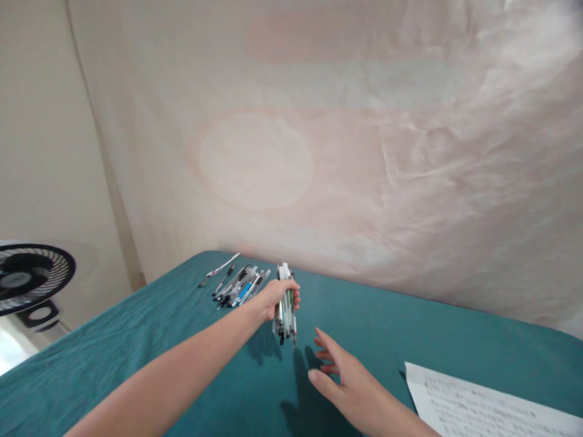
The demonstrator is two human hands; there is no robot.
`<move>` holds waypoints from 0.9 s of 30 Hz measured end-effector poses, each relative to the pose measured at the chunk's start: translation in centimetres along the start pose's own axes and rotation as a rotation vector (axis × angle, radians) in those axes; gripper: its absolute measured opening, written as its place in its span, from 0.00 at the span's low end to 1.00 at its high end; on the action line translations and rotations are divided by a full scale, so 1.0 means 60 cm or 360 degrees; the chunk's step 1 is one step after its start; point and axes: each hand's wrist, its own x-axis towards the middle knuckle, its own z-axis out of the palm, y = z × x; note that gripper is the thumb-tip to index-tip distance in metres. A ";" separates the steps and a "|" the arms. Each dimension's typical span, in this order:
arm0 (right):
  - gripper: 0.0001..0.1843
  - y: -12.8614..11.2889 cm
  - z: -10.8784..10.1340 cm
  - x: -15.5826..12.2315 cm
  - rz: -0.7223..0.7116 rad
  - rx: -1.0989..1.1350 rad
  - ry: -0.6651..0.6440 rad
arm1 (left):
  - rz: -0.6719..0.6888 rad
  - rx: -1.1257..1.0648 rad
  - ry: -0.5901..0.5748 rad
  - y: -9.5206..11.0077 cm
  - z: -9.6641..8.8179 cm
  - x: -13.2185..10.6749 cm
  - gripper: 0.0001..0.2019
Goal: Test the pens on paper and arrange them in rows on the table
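My left hand is wrapped round a thick bundle of pens, mostly clear and white with some dark tips. The bundle is held over the table, its near end pointing toward me. To the right and nearer, my right hand is empty, its fingers apart and thumb spread, with a shadow on the cloth beside it. Left of the bundle lies a loose pile of pens, mostly clear and black, one with a bright blue part. A single whitish pen lies at the pile's far left.
A teal cloth covers the table. At the right front lies a sheet of paper with blurred writing. A black fan stands beyond the left edge. Behind the table hangs a pale, creased sheet.
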 end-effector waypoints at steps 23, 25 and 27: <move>0.17 0.042 0.025 -0.004 -0.0431 -0.0388 0.0152 | 0.0133 0.2167 0.1154 0.000 -0.100 0.139 0.25; 0.17 0.042 0.026 -0.004 -0.0444 -0.0397 0.0155 | 0.0167 0.2227 0.1193 -0.008 -0.097 0.134 0.27; 0.17 0.042 0.026 -0.004 -0.0456 -0.0405 0.0163 | 0.0197 0.2276 0.1222 -0.015 -0.092 0.127 0.28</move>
